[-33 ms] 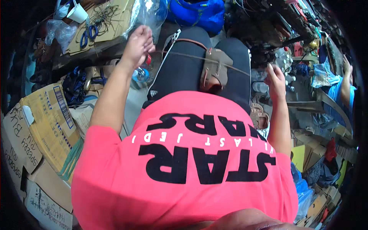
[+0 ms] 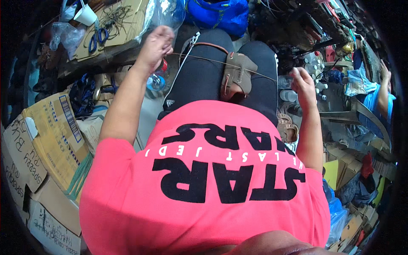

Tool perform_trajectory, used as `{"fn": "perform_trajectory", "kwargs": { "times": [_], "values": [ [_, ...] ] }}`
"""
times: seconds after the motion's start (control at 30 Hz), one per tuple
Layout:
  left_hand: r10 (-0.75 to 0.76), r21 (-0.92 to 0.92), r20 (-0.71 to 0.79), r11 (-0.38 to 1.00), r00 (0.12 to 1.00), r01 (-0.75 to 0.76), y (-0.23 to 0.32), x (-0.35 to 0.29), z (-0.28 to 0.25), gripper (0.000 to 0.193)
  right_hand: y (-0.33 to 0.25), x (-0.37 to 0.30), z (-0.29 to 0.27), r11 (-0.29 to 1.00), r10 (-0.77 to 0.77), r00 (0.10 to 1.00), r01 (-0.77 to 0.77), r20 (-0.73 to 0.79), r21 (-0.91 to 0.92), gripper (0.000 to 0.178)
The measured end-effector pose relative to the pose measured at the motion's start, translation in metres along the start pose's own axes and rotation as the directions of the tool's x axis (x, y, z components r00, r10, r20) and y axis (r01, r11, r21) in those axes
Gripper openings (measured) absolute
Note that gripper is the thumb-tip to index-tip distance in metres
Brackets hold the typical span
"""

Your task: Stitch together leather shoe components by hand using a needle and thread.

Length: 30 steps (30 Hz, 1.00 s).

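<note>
nearby, scissors (image 2: 97, 37) lie left of the left hand (image 2: 155, 47).

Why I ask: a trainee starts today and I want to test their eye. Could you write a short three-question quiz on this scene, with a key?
1. Multiple choice: what colour is the shoe upper lying on the person's thighs?
A) White
B) Brown
C) Green

2. True or false: the scissors lie on the cardboard at the upper left.

3. Short answer: what runs from the left hand across the shoe upper toward the right hand?

Key:
1. B
2. True
3. A thin cord
</note>
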<state>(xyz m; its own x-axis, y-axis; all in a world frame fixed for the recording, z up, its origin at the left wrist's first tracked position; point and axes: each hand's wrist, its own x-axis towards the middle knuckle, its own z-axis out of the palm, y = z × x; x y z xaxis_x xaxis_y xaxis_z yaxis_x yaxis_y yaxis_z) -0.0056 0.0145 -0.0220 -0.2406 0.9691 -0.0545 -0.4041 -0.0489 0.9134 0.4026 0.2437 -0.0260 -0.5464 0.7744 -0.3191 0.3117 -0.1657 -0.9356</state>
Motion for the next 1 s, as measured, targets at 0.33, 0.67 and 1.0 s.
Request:
{"fn": "perform_trajectory", "kwargs": {
  "times": [0.33,0.67,1.0],
  "values": [
    [-0.432,0.884,0.457,0.120,0.777,-0.453,-0.009,0.092,0.116,0.046,-0.083,0.056,0.095,0.337,0.101,0.687,0.657,0.720,-0.674,0.047],
    [-0.129,0.808,0.578,0.226,0.806,-0.543,-0.043,0.073,0.131,0.039,-0.041,-0.002,0.093,0.471,-0.343,0.845,0.532,0.410,-0.704,0.032],
    [-0.209,0.804,0.521,0.445,0.827,-0.394,-0.040,0.081,0.114,0.040,-0.050,-0.055,0.072,0.618,-0.470,0.839,0.535,0.275,-0.576,0.019]
  ]
}}
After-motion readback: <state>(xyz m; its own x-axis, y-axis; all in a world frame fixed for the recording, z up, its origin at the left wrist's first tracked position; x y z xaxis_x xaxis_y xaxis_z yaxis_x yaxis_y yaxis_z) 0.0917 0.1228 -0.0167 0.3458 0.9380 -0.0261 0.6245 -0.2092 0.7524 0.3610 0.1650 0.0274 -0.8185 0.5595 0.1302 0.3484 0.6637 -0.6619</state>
